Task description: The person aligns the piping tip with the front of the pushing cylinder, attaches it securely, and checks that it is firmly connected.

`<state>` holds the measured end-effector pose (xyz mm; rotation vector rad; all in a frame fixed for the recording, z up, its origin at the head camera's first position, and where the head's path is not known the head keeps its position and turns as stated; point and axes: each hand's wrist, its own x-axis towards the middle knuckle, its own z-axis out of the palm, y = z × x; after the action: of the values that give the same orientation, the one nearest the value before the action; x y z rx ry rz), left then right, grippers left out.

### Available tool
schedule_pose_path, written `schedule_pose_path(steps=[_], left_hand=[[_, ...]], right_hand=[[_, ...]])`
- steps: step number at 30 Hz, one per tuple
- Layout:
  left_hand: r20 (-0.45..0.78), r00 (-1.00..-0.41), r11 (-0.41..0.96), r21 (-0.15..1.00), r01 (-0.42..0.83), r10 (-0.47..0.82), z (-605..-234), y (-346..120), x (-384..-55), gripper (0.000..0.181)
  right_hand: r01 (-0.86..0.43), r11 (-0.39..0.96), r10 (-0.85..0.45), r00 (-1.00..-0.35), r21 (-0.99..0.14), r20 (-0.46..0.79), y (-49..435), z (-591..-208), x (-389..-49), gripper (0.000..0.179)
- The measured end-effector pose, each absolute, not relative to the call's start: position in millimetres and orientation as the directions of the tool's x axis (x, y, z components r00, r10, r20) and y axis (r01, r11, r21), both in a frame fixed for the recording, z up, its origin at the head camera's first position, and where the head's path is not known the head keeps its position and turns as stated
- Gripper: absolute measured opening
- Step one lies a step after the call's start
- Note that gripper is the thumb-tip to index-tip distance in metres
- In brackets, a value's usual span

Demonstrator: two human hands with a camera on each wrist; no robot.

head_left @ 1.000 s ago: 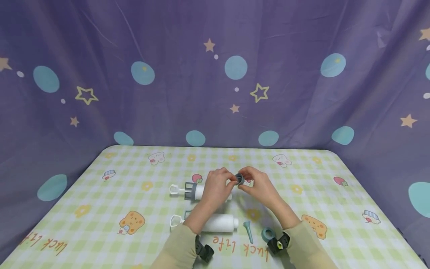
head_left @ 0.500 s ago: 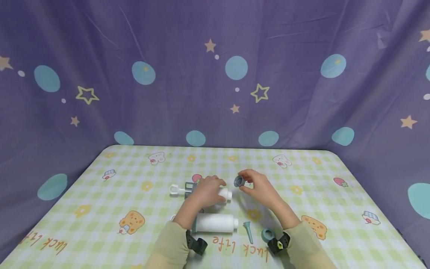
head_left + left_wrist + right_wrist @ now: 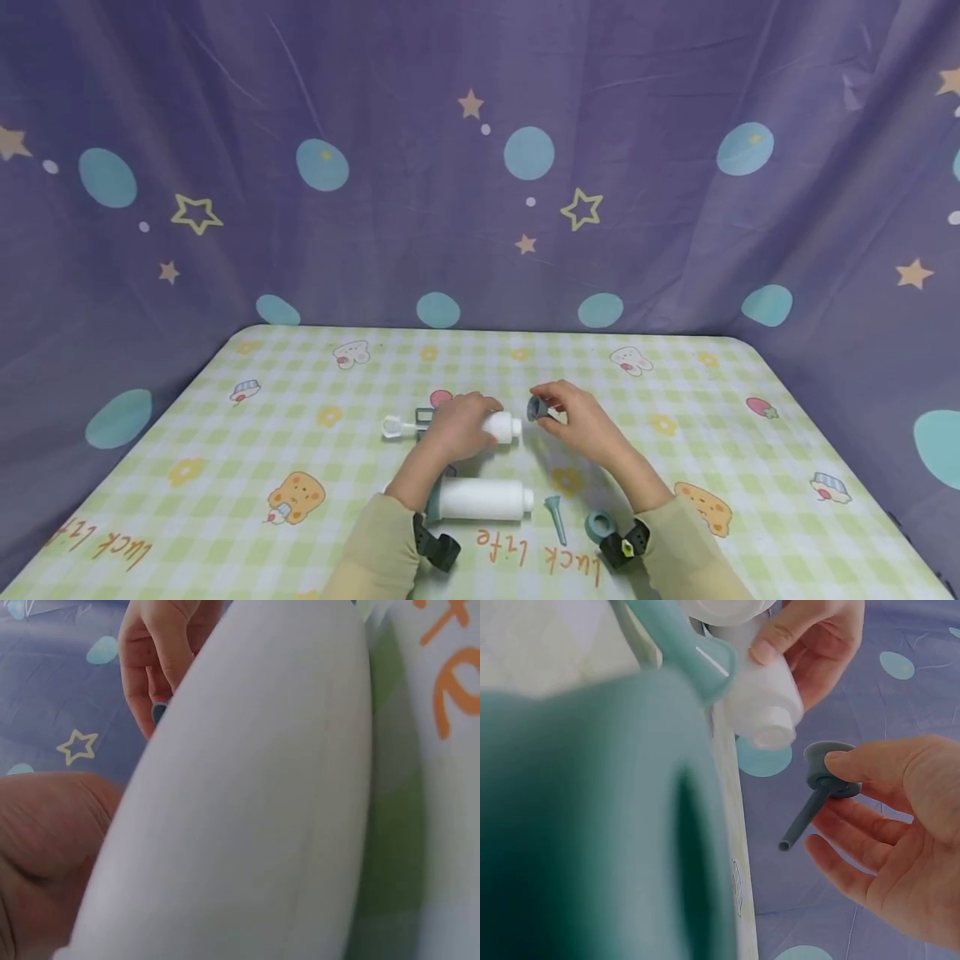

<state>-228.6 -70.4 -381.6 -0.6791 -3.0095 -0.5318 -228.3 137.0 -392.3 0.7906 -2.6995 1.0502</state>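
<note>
My left hand [image 3: 459,427] grips a white syringe-like cylinder [image 3: 506,427], which has a grey collar and a white loop handle at its left end. The hand covers most of its middle. Just off the cylinder's right end, my right hand [image 3: 581,423] pinches a dark grey cap with a thin spout [image 3: 537,408] between thumb and fingers. In the right wrist view, that cap [image 3: 829,769] has its spout angled down to the left. It is apart from the narrow white neck [image 3: 771,729] of the cylinder.
Nearer the front lies a second white cylinder [image 3: 483,498] with a teal collar, partly behind the left forearm. A teal tapered nozzle [image 3: 556,518] and a teal ring [image 3: 600,526] lie to its right. A checked cloth [image 3: 247,454] covers the table.
My left hand has left the grey cap and moved left and down onto the white cylinder, which has shifted slightly right. My right hand keeps hold of the cap and has turned it a little.
</note>
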Motion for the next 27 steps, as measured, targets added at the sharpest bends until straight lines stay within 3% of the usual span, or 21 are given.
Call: schedule_pose_path(steps=[7,15,27], left_hand=[[0.218,-0.906,0.844,0.336,0.419,0.363,-377,-65,-227,0.043],[0.231,-0.903,0.842,0.334,0.423,0.362,-367,-58,-223,0.043],[0.367,-0.855,0.853,0.236,0.466,0.365,-361,-56,-218,0.043]], right_hand=[[-0.493,0.631,-0.405,-0.868,-0.599,0.287,138,-394,-230,0.039],[-0.519,0.593,-0.398,-0.854,-0.615,0.337,134,-391,-231,0.046],[-0.554,0.531,-0.350,-0.833,-0.641,0.429,130,-386,-234,0.029]])
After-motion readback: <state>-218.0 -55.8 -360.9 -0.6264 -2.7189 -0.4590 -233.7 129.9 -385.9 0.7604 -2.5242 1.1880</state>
